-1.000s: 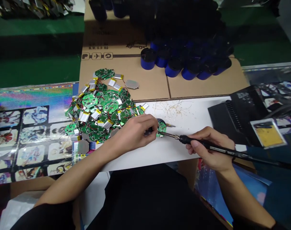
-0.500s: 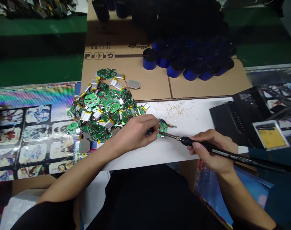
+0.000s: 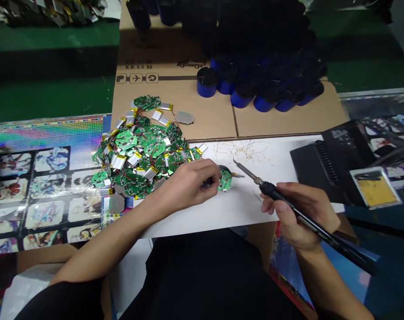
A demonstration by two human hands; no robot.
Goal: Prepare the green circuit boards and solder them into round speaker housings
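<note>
My left hand (image 3: 188,180) is closed in a pinch on a small round green circuit board (image 3: 225,178) that rests on a white sheet (image 3: 242,209). My right hand (image 3: 300,211) grips a black soldering iron (image 3: 288,202) like a pen. Its metal tip points up and left, lifted clear of the board by a short gap. To the left of my left hand lies a heap of green circuit boards with small silver batteries (image 3: 142,149).
Blue and black cylinders (image 3: 255,89) stand in a cluster on flattened cardboard (image 3: 205,115) at the back. A black soldering station (image 3: 342,155) with a yellow sponge (image 3: 377,191) sits at the right. Wire clippings (image 3: 245,151) litter the white sheet. Picture sheets (image 3: 38,186) lie at the left.
My right hand has swung the soldering iron up and away from the circuit board, tip now raised and pointing left. My left hand stays pinched on the board.
</note>
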